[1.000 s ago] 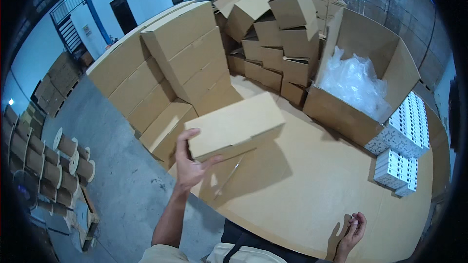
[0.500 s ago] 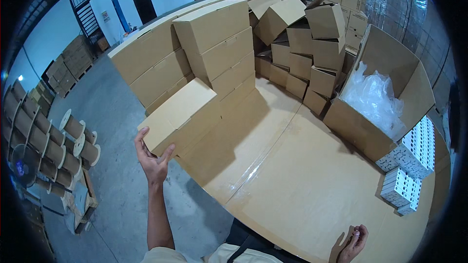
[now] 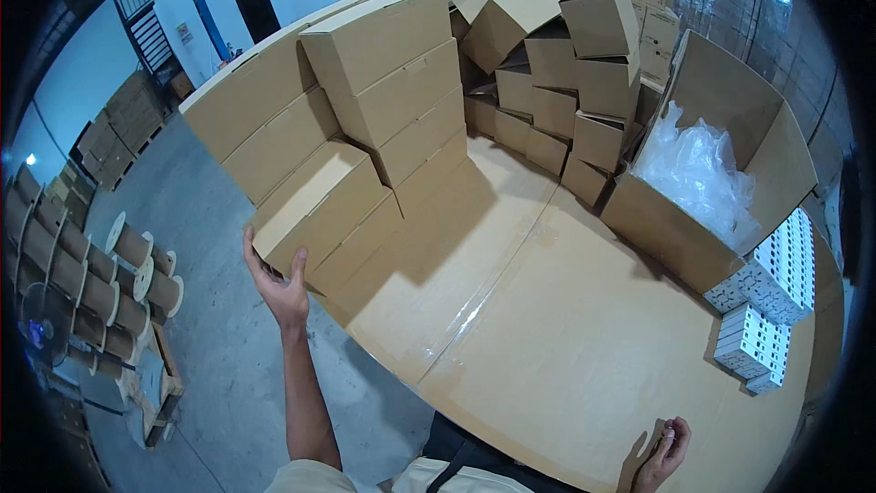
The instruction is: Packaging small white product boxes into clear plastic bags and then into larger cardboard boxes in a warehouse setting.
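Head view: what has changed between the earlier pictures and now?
The brown box moved left from over the table and down onto the low stack. The left hand went along and remains at its near end; whether it still grips is unclear. The right hand and open carton stayed put.

I see a cardboard-covered table [image 3: 566,338] bearing one large open carton [image 3: 675,233]. Left of the carton, a jumbled heap of open boxes [image 3: 552,64]; farther left, stacked closed boxes [image 3: 401,82]. Just right of it, white patterned blocks [image 3: 774,283].
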`<action>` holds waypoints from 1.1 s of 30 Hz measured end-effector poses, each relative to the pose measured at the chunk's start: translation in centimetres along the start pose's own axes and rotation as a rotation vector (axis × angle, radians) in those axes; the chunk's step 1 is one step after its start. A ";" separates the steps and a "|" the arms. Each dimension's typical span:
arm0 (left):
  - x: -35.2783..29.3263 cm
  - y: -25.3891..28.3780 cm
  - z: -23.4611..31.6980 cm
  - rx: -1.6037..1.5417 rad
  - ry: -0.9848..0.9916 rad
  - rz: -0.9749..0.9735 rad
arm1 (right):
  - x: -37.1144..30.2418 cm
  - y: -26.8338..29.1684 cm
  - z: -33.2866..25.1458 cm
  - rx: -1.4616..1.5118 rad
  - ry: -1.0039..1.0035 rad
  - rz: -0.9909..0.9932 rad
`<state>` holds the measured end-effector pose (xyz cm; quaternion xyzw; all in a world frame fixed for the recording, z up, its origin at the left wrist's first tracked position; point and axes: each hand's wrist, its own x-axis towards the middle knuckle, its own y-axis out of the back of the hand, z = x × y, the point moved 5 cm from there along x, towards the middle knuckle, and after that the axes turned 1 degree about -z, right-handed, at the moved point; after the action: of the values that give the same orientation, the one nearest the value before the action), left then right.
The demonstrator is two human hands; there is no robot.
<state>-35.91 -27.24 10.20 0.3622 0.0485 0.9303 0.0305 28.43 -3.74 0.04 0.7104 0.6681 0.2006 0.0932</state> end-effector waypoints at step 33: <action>4.4 -27.5 19.4 -0.179 -0.470 -0.251 | -1.1 -0.4 -3.2 -0.023 0.049 -0.031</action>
<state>-25.39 1.76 24.28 0.5550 0.0021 0.8104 0.1878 26.69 -5.24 2.62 0.6936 0.6789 0.2242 0.0880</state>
